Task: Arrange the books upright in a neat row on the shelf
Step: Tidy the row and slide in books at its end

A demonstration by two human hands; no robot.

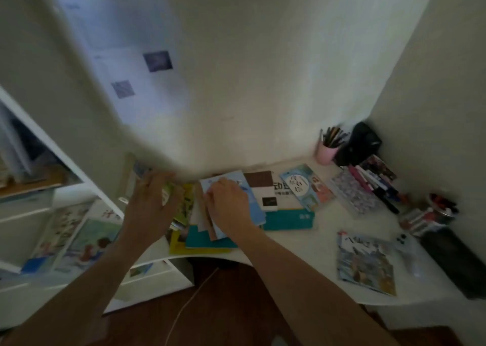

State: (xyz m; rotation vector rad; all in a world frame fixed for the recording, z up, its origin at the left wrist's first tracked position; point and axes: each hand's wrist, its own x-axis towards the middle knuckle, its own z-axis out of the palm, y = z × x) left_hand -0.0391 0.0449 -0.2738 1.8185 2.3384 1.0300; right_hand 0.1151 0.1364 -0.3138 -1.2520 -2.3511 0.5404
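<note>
Right grip (228, 204) on blue book (259, 208); pink cup (327, 155) holds pencils (333, 136).

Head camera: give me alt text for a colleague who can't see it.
Both hands reach into a loose pile of books lying flat on a white desk: the right hand holds a light blue book, the left hand rests on green-covered ones. A pink pencil cup stands in the far corner.
</note>
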